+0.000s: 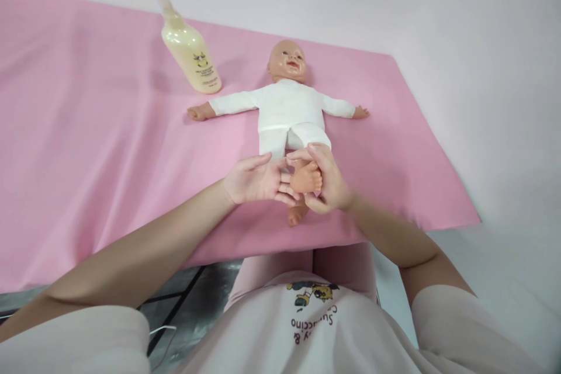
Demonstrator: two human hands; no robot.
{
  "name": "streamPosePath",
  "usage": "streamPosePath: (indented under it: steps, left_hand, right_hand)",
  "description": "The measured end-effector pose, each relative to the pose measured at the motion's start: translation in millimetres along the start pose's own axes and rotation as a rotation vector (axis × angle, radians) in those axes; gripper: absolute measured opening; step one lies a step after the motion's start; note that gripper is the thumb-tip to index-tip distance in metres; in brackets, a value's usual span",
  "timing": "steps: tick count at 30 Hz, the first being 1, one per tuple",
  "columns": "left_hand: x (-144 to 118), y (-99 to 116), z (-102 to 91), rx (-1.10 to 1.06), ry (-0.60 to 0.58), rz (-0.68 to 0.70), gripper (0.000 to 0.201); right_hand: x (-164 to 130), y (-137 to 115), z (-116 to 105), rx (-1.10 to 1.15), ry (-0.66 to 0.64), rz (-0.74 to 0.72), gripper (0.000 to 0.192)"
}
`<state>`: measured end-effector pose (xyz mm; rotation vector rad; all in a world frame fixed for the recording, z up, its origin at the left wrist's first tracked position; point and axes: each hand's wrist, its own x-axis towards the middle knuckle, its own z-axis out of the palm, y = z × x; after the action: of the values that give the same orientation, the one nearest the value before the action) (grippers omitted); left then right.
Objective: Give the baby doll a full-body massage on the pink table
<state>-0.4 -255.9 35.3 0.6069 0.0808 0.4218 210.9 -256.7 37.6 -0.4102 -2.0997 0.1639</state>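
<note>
A baby doll (291,105) with a white cloth body lies on its back, its arms spread wide. One of its feet (307,178) is raised, with the sole side toward my left hand. My right hand (332,180) curls around that foot and lower leg from the right. From the left, my left hand (258,180) reaches in palm up, its fingers stretched out beside the foot and seeming to touch it. The doll's other foot (297,214) rests lower, between and below my hands.
A pink cloth (109,146) covers the table, with folds on the left. A cream-coloured pump bottle (190,52) stands near the doll's outstretched arm. White wall (482,70) borders the back and right. The table's front edge runs close to my lap.
</note>
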Motion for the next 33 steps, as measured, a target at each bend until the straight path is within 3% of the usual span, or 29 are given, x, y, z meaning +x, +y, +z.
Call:
streamPosePath:
  steps: [8, 14, 17, 24, 33]
  left_hand:
    - [-2, 0, -1.0, -0.025, 0.043, 0.028, 0.048]
    - [-1, 0, -0.8, 0.012, 0.074, 0.024, 0.048]
    - [-1, 0, -2.2, 0.03, 0.098, 0.013, 0.05]
    - [-1, 0, -3.7, 0.031, 0.059, -0.001, 0.051]
    - [-3, 0, -4.4, 0.058, 0.034, -0.029, 0.058]
  right_hand:
    - [-5, 1, 2, -0.016, -0.05, 0.076, 0.088]
    - [2, 0, 3, -0.085, 0.098, 0.042, 0.085]
    - [7, -1, 3, -0.146, 0.114, 0.028, 0.074]
    - [7, -2, -1, -0.172, 0.15, 0.026, 0.022]
    - [7, -2, -7, -0.136, 0.104, 0.077, 0.028]
